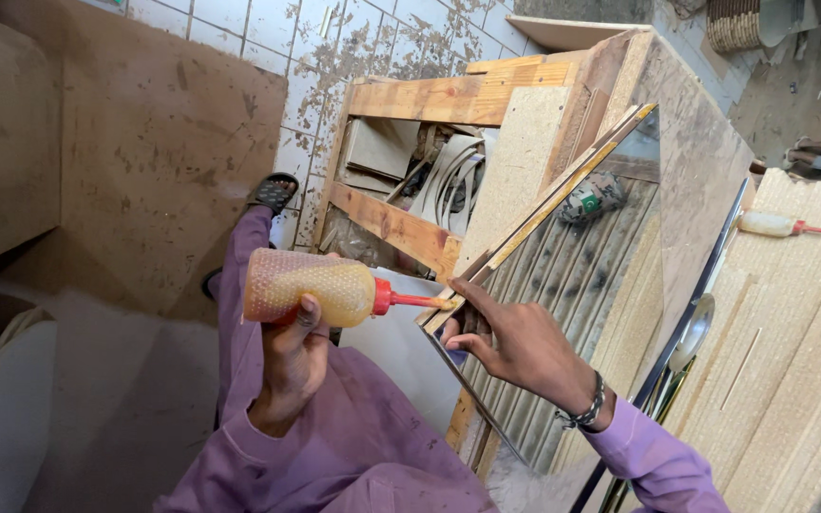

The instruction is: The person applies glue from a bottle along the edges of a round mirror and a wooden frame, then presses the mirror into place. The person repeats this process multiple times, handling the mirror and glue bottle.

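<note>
Floor: white tiles (334, 57), dirty with brown stains, at 12 o'clock.
Boards: big brown sheets (144, 142) at 9 o'clock.
Chipboard: pale panels (800, 332) at 3 o'clock.
Light: daylight, soft.

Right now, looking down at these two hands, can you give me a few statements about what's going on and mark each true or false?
1. The left hand grips a glue bottle with a red nozzle. True.
2. The nozzle tip touches the edge of a thin wooden strip. True.
3. The right hand holds a hammer. False: it rests bare on the strip's lower end.
4. The person wears green sleeves. False: they are purple.
5. A second glue bottle lies on the chipboard at right. True.
</note>
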